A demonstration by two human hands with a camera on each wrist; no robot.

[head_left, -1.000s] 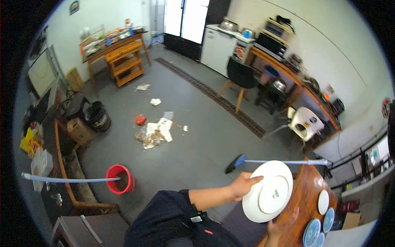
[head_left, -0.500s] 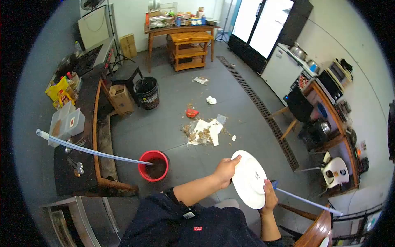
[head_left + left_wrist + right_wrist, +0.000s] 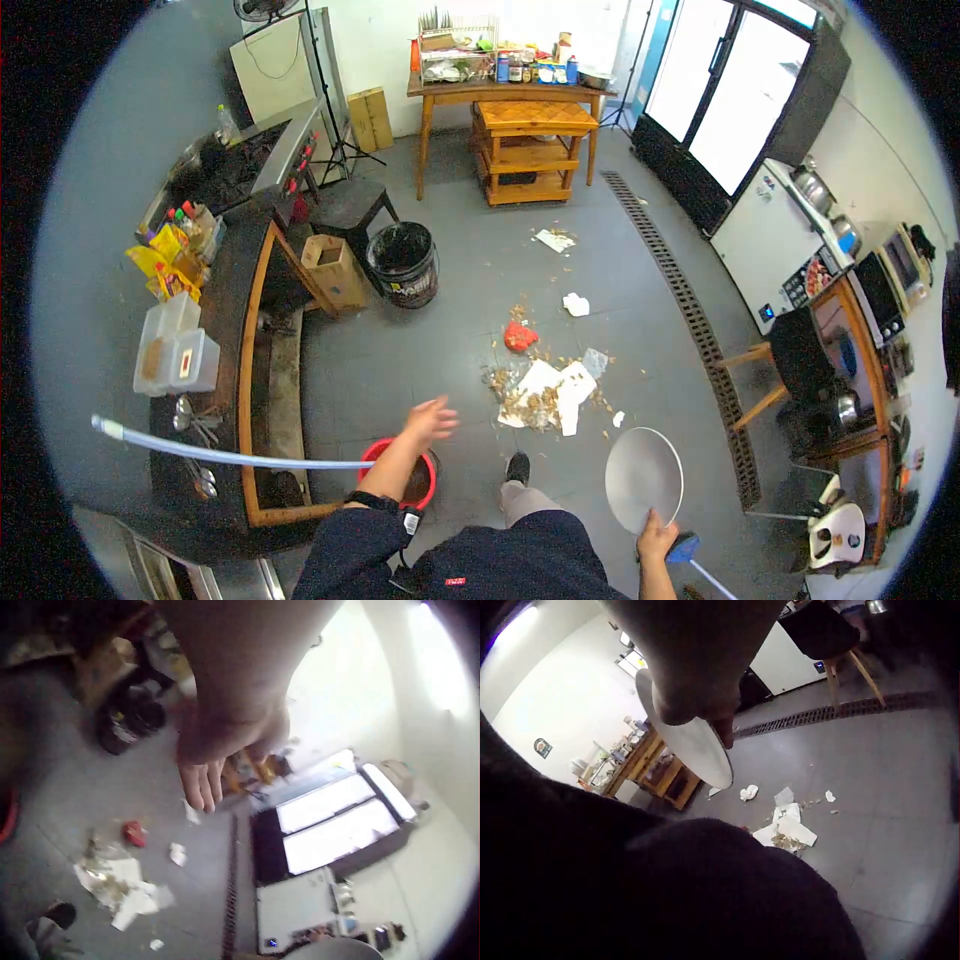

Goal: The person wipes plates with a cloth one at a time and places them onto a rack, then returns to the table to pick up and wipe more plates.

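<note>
A white plate (image 3: 640, 480) is held tilted at its lower rim by my right hand (image 3: 657, 541), thumb on its upper face. In the right wrist view the same plate (image 3: 694, 746) stands out edge-on past that hand. My left hand (image 3: 431, 421) holds nothing; its fingers reach out in the air over the floor, near a red bucket (image 3: 432, 486). A pale blue pole (image 3: 240, 459) leans into this bucket, partly hidden behind my left forearm. In the left wrist view, the fingers of my left hand (image 3: 201, 780) are extended and partly in shadow.
A heap of paper and scraps (image 3: 545, 393) lies on the floor ahead, with a red bag (image 3: 520, 336) beside it. A blue broom head (image 3: 684, 547) is by my right hand. Left stand a black bucket (image 3: 403, 265) and a counter. A drain grate (image 3: 690, 340) crosses the floor.
The plate passed from my left hand, through both hands, to my right hand alone. My left hand let go and moved left. The view turned away from the wooden table with blue dishes.
</note>
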